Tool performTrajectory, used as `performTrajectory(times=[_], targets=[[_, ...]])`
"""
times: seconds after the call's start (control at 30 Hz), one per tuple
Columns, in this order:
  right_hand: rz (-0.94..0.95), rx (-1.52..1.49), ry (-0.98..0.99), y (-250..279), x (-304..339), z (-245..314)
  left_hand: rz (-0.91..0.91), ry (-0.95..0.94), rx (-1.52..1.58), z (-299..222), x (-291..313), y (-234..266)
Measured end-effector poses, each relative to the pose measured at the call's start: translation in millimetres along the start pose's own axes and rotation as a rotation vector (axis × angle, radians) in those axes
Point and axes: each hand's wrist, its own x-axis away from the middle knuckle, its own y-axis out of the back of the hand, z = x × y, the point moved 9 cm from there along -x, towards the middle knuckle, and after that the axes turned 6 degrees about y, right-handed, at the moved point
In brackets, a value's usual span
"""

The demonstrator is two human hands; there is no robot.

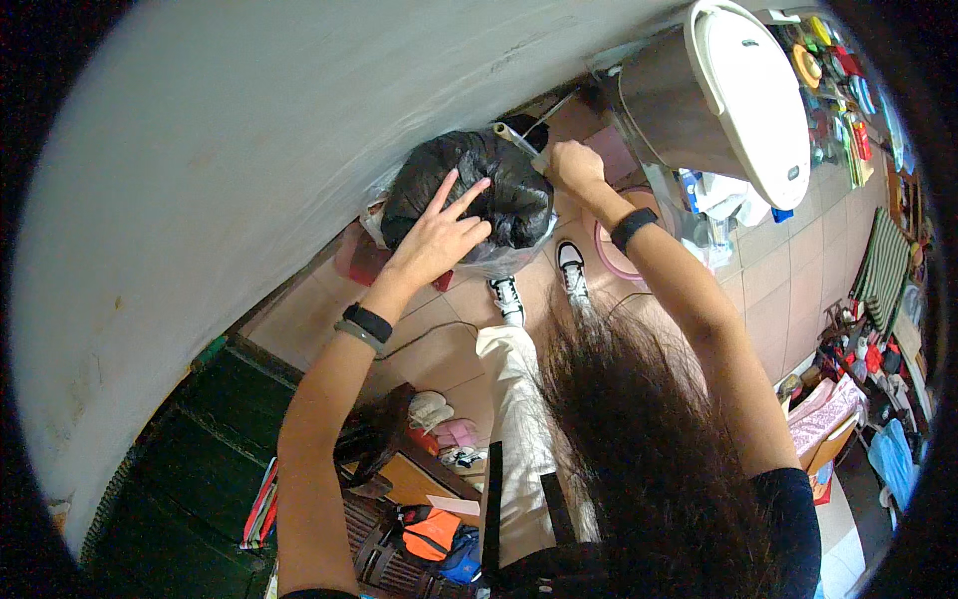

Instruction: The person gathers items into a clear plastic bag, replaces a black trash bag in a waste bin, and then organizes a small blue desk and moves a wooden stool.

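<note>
A full black plastic bag (pixel 469 185) bulges upright against the wall, with clear plastic showing around its lower side. My left hand (pixel 439 235) lies on its near left side, fingers stretched and spread apart. Right of the bag, my right hand (pixel 577 168) is closed in a fist. A pale rod-like thing (pixel 514 138) runs along the bag's far right edge toward that fist. Whether the fist grips the rod or part of the bag is hidden.
A large bin with a white lid (pixel 763 105) stands at the far right, a pink round tub (pixel 607 250) below it. My shoes (pixel 507 299) are on the tiled floor close to the bag. Shoes and a dark slatted wooden piece (pixel 374 544) lie nearer; clutter lines the right side.
</note>
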Motion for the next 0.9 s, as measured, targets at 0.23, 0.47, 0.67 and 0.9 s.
performTrajectory(times=[0.23, 0.47, 0.67, 0.9], targets=[[-0.222, -0.267, 0.22, 45, 57, 11, 0.054, -0.08, -0.011, -5, -46, -41], [-0.276, -0.478, 0.322, 56, 86, 33, 0.373, -0.186, -0.519, -32, -83, -123], [-0.283, -0.371, 0.399, 37, 76, 44, 0.317, -0.038, -0.432, -37, -107, -193], [-0.334, -0.471, 0.233, 21, 71, 17, 0.478, 0.086, -0.593, -31, -107, -171]])
